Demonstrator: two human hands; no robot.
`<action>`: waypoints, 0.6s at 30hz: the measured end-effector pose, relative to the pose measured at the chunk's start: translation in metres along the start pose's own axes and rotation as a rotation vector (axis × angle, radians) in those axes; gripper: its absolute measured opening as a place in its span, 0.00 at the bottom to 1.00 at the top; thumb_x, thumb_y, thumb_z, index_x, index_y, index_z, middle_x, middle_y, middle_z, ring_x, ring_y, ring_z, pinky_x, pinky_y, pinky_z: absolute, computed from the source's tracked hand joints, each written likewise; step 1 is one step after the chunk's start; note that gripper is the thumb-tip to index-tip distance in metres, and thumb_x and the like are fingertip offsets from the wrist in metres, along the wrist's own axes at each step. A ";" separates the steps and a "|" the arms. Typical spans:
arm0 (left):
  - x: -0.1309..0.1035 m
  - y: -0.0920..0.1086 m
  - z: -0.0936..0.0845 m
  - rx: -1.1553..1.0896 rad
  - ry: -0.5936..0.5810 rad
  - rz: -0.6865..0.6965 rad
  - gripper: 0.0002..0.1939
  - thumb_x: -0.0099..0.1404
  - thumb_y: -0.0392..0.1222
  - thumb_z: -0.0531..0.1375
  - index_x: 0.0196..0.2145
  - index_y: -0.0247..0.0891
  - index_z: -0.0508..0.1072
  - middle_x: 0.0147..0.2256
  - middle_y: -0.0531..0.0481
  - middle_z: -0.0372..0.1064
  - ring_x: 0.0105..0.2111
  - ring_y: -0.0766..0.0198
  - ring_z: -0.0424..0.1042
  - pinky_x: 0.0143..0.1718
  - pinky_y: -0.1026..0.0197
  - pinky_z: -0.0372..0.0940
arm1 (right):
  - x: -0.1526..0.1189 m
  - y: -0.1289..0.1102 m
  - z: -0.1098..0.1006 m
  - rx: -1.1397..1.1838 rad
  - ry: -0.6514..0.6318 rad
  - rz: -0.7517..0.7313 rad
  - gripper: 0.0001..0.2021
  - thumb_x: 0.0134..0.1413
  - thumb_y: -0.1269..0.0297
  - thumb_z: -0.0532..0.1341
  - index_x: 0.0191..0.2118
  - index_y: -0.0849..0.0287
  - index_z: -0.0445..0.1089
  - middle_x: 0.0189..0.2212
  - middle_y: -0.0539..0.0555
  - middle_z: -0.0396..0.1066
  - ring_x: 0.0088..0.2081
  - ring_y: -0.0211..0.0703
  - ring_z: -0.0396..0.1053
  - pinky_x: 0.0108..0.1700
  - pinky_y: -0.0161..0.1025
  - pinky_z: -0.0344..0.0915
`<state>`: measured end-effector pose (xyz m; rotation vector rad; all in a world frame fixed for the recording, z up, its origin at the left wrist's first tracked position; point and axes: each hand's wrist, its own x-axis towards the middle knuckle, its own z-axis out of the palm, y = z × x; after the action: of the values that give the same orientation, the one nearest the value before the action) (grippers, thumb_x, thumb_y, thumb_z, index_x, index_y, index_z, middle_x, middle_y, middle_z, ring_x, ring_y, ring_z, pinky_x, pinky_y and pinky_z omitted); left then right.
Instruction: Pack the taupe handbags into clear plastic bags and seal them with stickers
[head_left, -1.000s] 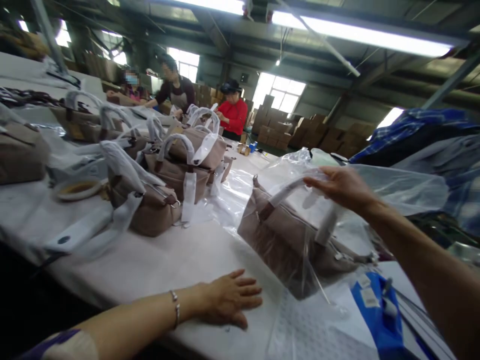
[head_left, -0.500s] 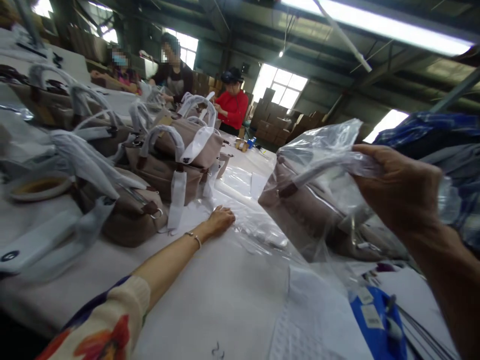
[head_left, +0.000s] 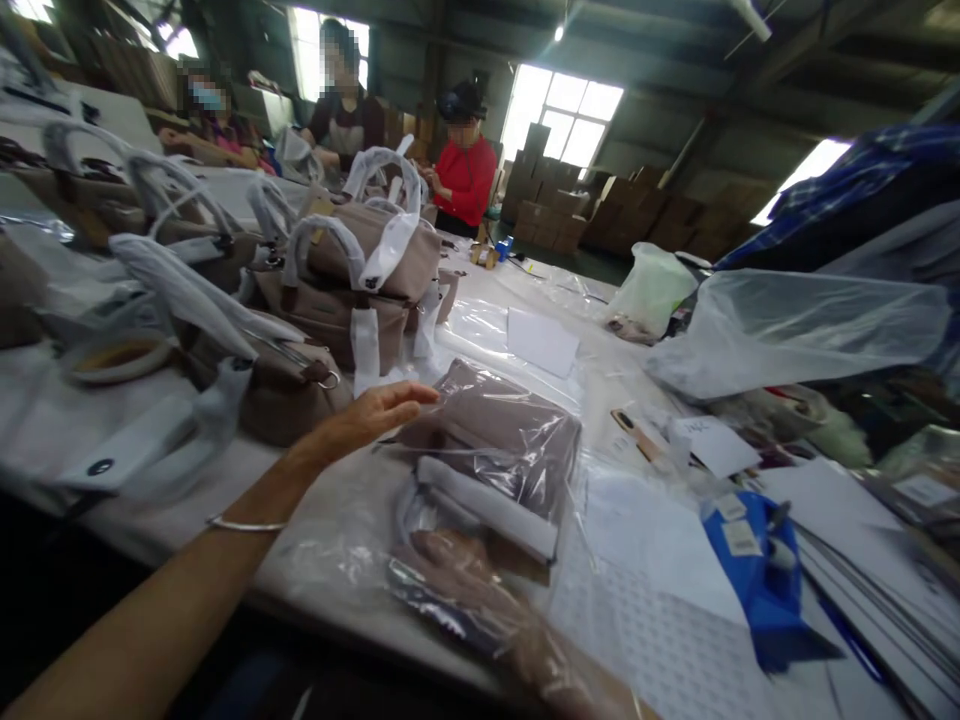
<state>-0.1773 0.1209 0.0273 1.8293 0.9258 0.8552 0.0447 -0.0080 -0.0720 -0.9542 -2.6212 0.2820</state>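
Observation:
A taupe handbag (head_left: 504,420) lies on its side on the table inside a clear plastic bag (head_left: 330,565). Its white-wrapped handle (head_left: 487,508) points toward me. My right hand (head_left: 461,562) shows through the glossy film, inside the plastic, with its fingers closed at the handbag's handles; the film blurs the grip. At the handbag's far left corner is my left hand (head_left: 379,412), fingers stretched out and holding nothing. Whether its fingertips touch the film I cannot tell.
Several wrapped handbags (head_left: 322,320) and a tape roll (head_left: 120,358) are at the left. On the right lie printed sheets (head_left: 660,560), a blue holder (head_left: 757,570), a phone (head_left: 634,435) and a plastic sack (head_left: 795,325). Co-workers, one in red (head_left: 469,180), stand beyond.
My right hand has brought the handbag in its plastic from raised at the right down onto the table before me. My left hand has lifted off the flat plastic and moved left.

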 end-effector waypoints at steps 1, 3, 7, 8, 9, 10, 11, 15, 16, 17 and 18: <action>-0.013 0.012 0.006 0.085 -0.111 0.053 0.24 0.65 0.56 0.59 0.55 0.44 0.70 0.55 0.45 0.70 0.56 0.53 0.68 0.57 0.52 0.63 | -0.001 0.003 -0.001 0.013 -0.022 -0.003 0.27 0.63 0.58 0.51 0.66 0.33 0.52 0.54 0.42 0.72 0.49 0.49 0.74 0.45 0.44 0.75; -0.037 0.027 0.027 0.266 -0.276 0.165 0.36 0.59 0.54 0.66 0.62 0.48 0.62 0.61 0.46 0.64 0.60 0.51 0.63 0.60 0.50 0.61 | -0.003 0.005 -0.008 0.051 -0.066 0.010 0.27 0.63 0.58 0.54 0.67 0.44 0.55 0.58 0.50 0.69 0.53 0.51 0.71 0.53 0.46 0.71; -0.068 0.017 0.081 0.609 -0.358 0.356 0.50 0.52 0.47 0.71 0.67 0.46 0.52 0.67 0.40 0.51 0.66 0.44 0.51 0.66 0.40 0.49 | -0.020 -0.007 -0.034 0.109 -0.052 0.075 0.36 0.53 0.49 0.64 0.66 0.49 0.55 0.63 0.56 0.62 0.60 0.59 0.63 0.61 0.55 0.64; -0.071 0.010 0.091 0.672 -0.317 0.381 0.49 0.53 0.43 0.70 0.67 0.45 0.52 0.67 0.39 0.51 0.67 0.43 0.50 0.66 0.39 0.47 | -0.028 -0.011 -0.041 0.106 -0.036 0.095 0.36 0.54 0.52 0.64 0.66 0.49 0.55 0.63 0.57 0.61 0.61 0.60 0.62 0.61 0.56 0.63; -0.073 0.002 0.099 0.721 -0.270 0.406 0.44 0.56 0.40 0.68 0.66 0.44 0.54 0.67 0.40 0.52 0.66 0.44 0.51 0.66 0.39 0.46 | -0.036 -0.015 -0.048 0.089 -0.005 0.112 0.33 0.55 0.55 0.63 0.66 0.49 0.56 0.63 0.56 0.62 0.62 0.59 0.61 0.62 0.57 0.63; -0.075 -0.004 0.104 0.751 -0.220 0.434 0.37 0.59 0.37 0.65 0.64 0.43 0.58 0.65 0.40 0.56 0.65 0.46 0.54 0.66 0.40 0.47 | -0.044 -0.018 -0.054 0.060 0.040 0.126 0.31 0.57 0.60 0.61 0.65 0.49 0.57 0.62 0.56 0.64 0.62 0.58 0.61 0.62 0.58 0.62; -0.076 -0.007 0.107 0.765 -0.169 0.466 0.30 0.62 0.34 0.62 0.61 0.42 0.62 0.62 0.42 0.61 0.63 0.49 0.59 0.66 0.43 0.49 | -0.051 -0.020 -0.058 0.019 0.099 0.138 0.29 0.58 0.65 0.59 0.65 0.49 0.58 0.60 0.56 0.66 0.62 0.57 0.62 0.62 0.59 0.62; -0.085 0.005 0.108 0.764 0.077 0.605 0.14 0.69 0.30 0.53 0.49 0.38 0.70 0.49 0.46 0.73 0.51 0.58 0.70 0.63 0.47 0.54 | -0.063 -0.009 -0.064 -0.175 0.392 0.243 0.24 0.60 0.76 0.52 0.61 0.53 0.64 0.56 0.58 0.70 0.59 0.54 0.66 0.59 0.58 0.66; -0.089 0.013 0.109 0.757 0.136 0.627 0.14 0.69 0.29 0.53 0.50 0.37 0.70 0.49 0.45 0.73 0.52 0.57 0.70 0.63 0.46 0.55 | -0.063 -0.002 -0.063 -0.192 0.454 0.275 0.22 0.61 0.75 0.53 0.59 0.54 0.66 0.54 0.59 0.71 0.57 0.53 0.67 0.57 0.58 0.67; -0.094 0.020 0.112 0.740 0.168 0.640 0.14 0.69 0.29 0.53 0.50 0.37 0.69 0.48 0.44 0.73 0.52 0.56 0.70 0.61 0.46 0.57 | -0.063 0.005 -0.062 -0.191 0.502 0.296 0.20 0.62 0.73 0.54 0.57 0.54 0.68 0.53 0.59 0.72 0.56 0.53 0.68 0.57 0.57 0.68; -0.100 0.026 0.116 0.709 0.165 0.645 0.13 0.69 0.29 0.53 0.49 0.36 0.70 0.47 0.43 0.73 0.50 0.57 0.71 0.58 0.49 0.61 | -0.063 0.012 -0.060 -0.173 0.537 0.305 0.18 0.63 0.71 0.56 0.56 0.53 0.70 0.51 0.58 0.73 0.54 0.54 0.69 0.57 0.57 0.68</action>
<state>-0.1216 -0.0197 -0.0090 2.7938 0.7957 1.1713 0.1196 -0.0357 -0.0356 -1.2814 -2.0329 -0.1232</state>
